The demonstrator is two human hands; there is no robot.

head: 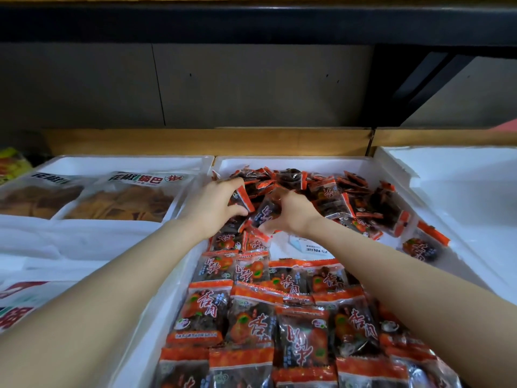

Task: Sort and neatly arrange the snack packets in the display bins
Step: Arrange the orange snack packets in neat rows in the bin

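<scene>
A white foam bin [302,163] in the middle holds several small orange-and-clear snack packets. Near me they lie in neat overlapping rows [279,317]; at the far end they sit in a loose heap [335,191]. My left hand [215,203] reaches into the heap's left side, its fingers curled round a packet [241,196]. Just to its right, my right hand [288,211] is curled round another packet [265,212]. A white paper slip [310,247] shows on the bin floor between the rows and the heap.
A foam bin [126,163] on the left holds large clear bags of brown chips [126,203]. Another white foam bin [447,175] stands on the right. A wooden ledge [195,140] and a dark shelf back run behind. Yellow packets [11,163] sit far left.
</scene>
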